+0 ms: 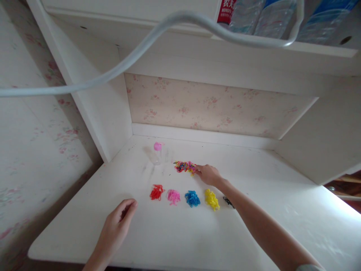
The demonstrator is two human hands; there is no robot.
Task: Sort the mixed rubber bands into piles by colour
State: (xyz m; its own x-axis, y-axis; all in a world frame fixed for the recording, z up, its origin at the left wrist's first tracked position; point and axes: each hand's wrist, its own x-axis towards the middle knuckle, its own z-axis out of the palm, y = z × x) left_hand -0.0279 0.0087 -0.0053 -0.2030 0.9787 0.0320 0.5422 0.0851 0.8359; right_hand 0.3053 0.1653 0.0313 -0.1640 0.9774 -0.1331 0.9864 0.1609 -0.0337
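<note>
My right hand reaches to the right end of a mixed heap of small coloured rubber bands, its fingertips together and touching the heap. Whatever they pinch is hidden. My left hand hovers over the front left of the white table, fingers curled and thumb against the index finger; its contents, if any, cannot be made out. Between the hands and in front of the heap lie sorted piles of red bands, pink bands, blue bands and yellow bands. Black bands lie partly behind my right forearm.
A clear bottle with a pink cap stands behind the piles, at the left. The white table is enclosed by side panels and a back board. Overhead, a shelf holds plastic bottles, and a pale cable crosses the view.
</note>
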